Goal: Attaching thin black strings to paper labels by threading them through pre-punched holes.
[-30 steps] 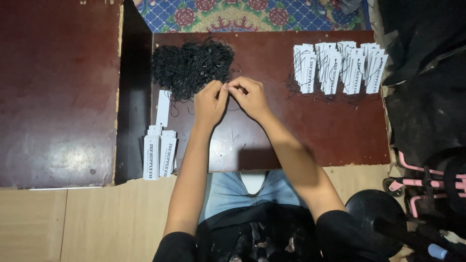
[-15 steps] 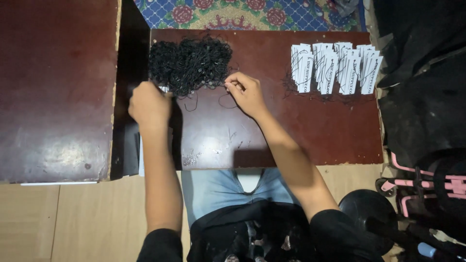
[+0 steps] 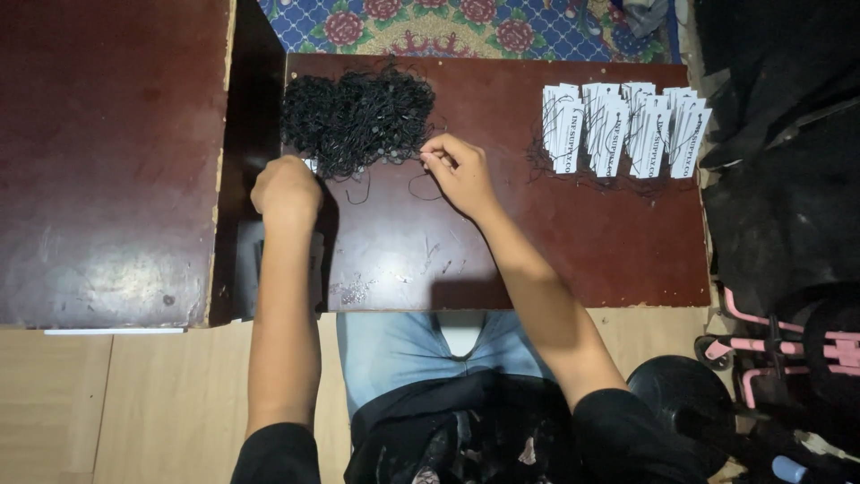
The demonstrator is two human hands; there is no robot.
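Observation:
A heap of black looped strings (image 3: 358,121) lies at the far left of the dark red table (image 3: 537,251). My right hand (image 3: 457,170) is at the heap's right edge and pinches a thin black string between thumb and forefinger. My left hand (image 3: 287,193) hangs knuckles-up over the table's left edge, fingers curled down over the spot where a stack of white paper tags lay. A sliver of white tag (image 3: 309,165) shows beside it. What the left fingers grip is hidden.
Rows of white printed tags with strings attached (image 3: 627,130) lie at the table's far right. A larger dark red surface (image 3: 107,152) stands to the left across a dark gap. Black bags (image 3: 779,179) and a pink-framed object (image 3: 761,341) crowd the right side. A patterned rug (image 3: 466,27) lies beyond the table.
My hands have parted from the middle of the table. The left one moved left to the tag stack at the edge. The right one moved up to the string heap.

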